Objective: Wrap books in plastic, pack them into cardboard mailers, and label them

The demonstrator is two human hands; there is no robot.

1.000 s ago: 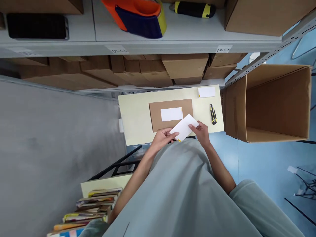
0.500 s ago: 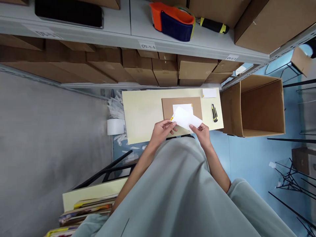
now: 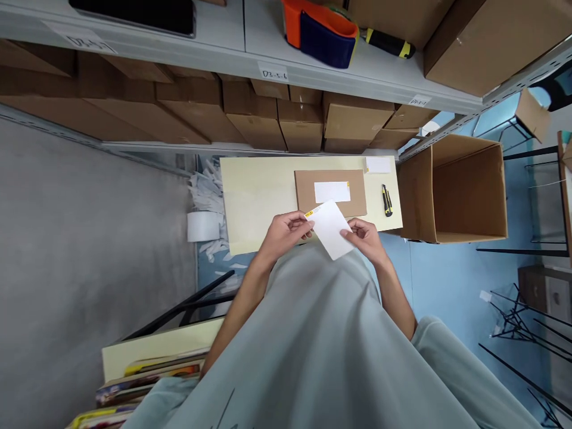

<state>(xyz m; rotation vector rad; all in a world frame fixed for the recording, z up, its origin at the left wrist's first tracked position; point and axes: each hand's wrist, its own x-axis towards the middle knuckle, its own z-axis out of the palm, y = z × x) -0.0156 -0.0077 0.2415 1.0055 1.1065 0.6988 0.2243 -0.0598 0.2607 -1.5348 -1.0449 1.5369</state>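
A white card (image 3: 331, 229) with a yellow mark at one corner is held tilted between both hands, near my body at the table's front edge. My left hand (image 3: 288, 233) pinches its upper left corner, by the yellow mark. On the opposite side, my right hand (image 3: 364, 238) grips the card's right edge between thumb and fingers. Just beyond it, a flat brown cardboard piece (image 3: 306, 193) lies on the pale yellow table (image 3: 259, 196). On that cardboard rests a white label (image 3: 332, 191) with a small yellow corner mark.
A yellow-black utility knife (image 3: 386, 201) and a small white stack of cards (image 3: 378, 165) lie at the table's right. An open cardboard box (image 3: 469, 196) stands beside it. Above, a shelf holds a tape dispenser (image 3: 324, 37), a phone and boxes. A white roll (image 3: 204, 226) is at left.
The white card has turned and come nearer my body, with its lower corner now pointing toward me. The label on the cardboard is now fully uncovered.
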